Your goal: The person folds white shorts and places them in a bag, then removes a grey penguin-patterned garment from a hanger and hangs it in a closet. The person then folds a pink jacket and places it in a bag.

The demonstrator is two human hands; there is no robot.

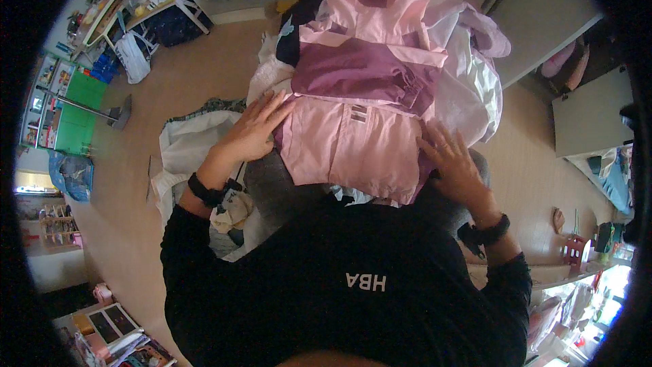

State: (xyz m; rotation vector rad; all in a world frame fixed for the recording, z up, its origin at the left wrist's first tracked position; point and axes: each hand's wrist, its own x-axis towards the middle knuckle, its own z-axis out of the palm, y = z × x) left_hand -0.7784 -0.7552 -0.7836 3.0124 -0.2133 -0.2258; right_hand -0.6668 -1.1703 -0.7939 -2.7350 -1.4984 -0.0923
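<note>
A pink and mauve hooded jacket (351,148) lies front up before me, its hood pointing away and a mauve sleeve folded across its chest. My left hand (260,125) rests on the jacket's left edge with the fingers spread. On the opposite edge lies my right hand (448,163), palm down, its fingers apart. Neither hand is closed on the cloth. Under and beyond the jacket is a heap of other garments, with a shiny white and lilac one (463,71) at the right. What supports the heap is hidden.
White cloth with a patterned edge (198,132) lies to my left. A dustpan with a long handle (119,112) stands on the floor near a green cabinet (79,107). At the right are an open cabinet door (591,117) and a red basket (575,251).
</note>
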